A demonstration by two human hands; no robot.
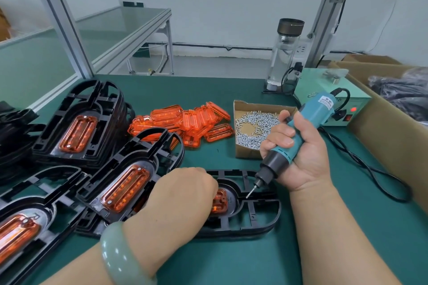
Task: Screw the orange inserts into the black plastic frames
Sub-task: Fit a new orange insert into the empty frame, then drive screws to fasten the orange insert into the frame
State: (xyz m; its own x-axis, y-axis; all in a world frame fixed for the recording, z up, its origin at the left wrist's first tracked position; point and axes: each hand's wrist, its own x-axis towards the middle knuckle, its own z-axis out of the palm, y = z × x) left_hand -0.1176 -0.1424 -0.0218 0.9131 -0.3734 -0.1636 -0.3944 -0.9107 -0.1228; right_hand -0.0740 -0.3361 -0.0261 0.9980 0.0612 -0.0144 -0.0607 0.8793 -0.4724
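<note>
A black plastic frame (257, 217) lies flat on the green mat in front of me, with an orange insert (219, 202) seated in its oval recess. My left hand (183, 194) lies over the insert and covers most of it; its fingertips are hidden. My right hand (298, 148) grips a teal electric screwdriver (308, 122), tilted down to the left. The bit tip (249, 195) hovers just right of the insert, over the frame's rib.
Frames with fitted inserts are stacked at the left (78, 129) and in front of them (125, 183). Loose orange inserts (185, 122) are piled mid-table. A cardboard tray of screws (254, 129), a green power box (331, 99), a glass bottle (283, 53) and big cartons (393, 127) stand right.
</note>
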